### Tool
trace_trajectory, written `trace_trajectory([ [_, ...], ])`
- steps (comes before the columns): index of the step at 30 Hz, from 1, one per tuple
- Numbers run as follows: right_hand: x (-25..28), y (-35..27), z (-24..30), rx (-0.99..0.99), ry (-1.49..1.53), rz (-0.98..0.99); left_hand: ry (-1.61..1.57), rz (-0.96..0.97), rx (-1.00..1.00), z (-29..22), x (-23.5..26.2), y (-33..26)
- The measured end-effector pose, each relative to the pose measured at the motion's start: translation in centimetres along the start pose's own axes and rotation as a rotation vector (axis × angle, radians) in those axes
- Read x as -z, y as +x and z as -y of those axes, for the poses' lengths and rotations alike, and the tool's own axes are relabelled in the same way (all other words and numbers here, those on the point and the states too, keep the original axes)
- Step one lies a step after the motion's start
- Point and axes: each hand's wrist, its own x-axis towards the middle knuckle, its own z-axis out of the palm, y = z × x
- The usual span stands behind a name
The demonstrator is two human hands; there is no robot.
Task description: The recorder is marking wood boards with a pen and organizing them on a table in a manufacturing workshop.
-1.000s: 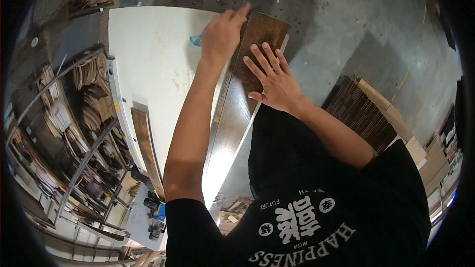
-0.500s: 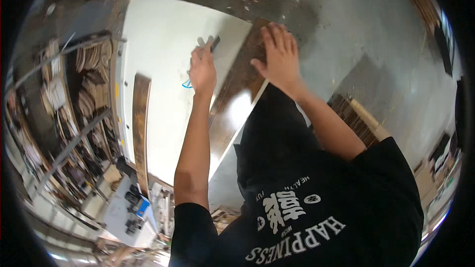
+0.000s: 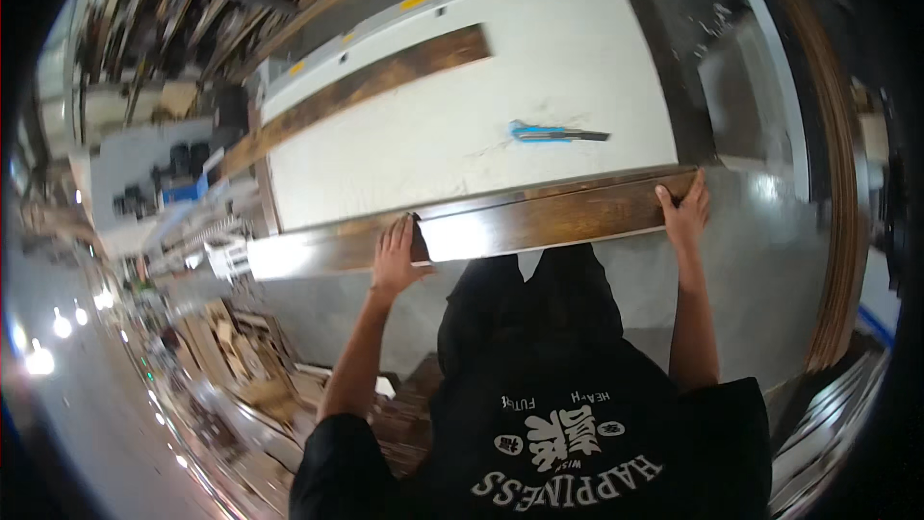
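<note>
A dark brown, glossy wooden plank point(image 3: 558, 211) lies along the near edge of a white-topped table point(image 3: 385, 159). My left hand point(image 3: 393, 258) rests on the brown wood left of the middle, fingers stretched flat and thumb apart, beside a dark step or joint. At the plank's right end, my right hand point(image 3: 686, 212) grips the corner, thumb on top and fingers at the end; what is under them is hidden. A blue and black utility knife point(image 3: 558, 133) lies on the tabletop beyond the plank, apart from both hands.
Another brown plank point(image 3: 375, 77) lies toward the table's far side, jutting past its left end. A grey metal rail point(image 3: 385, 14) runs along the far edge. Racks of wood pieces point(image 3: 192, 24) stand beyond. Stacked brown boards point(image 3: 835, 231) are at right; scrap wood point(image 3: 236, 347) sits lower left.
My left hand has left the utility knife, which now lies on the table, and has come to the brown wood. My view has turned, and my right hand stays at the plank's end.
</note>
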Motion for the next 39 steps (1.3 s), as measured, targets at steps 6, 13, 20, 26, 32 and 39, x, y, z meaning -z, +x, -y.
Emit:
trace_trajectory([
  [6, -0.3, 0.0, 3.4, 0.071, -0.493, -0.235, -0.141, -0.101, -0.028, 7.5, 0.0, -1.7],
  [13, -2.1, -6.8, 24.1, 0.923, -0.225, 0.236, -0.060, -0.196, -0.084, 10.3, 0.0, -0.9],
  [20, -6.5, -8.4, 29.6, 0.807, -0.201, 0.655, -0.155, -0.306, -0.155, 11.4, 2.2, -1.0],
  [26, -8.3, -10.8, 23.9, 0.999, -0.320, 0.210, -0.124, -0.618, -0.246, 11.5, -0.6, -1.9],
  [32, -9.4, -14.9, 23.7, 1.006, -0.380, 0.092, -0.194, -0.418, -0.276, 12.7, -1.4, -3.3],
  [39, -9.5, -14.2, 23.5, 1.008, -0.407, 0.271, -0.179, -0.407, -0.252, 12.4, -1.4, -3.2],
])
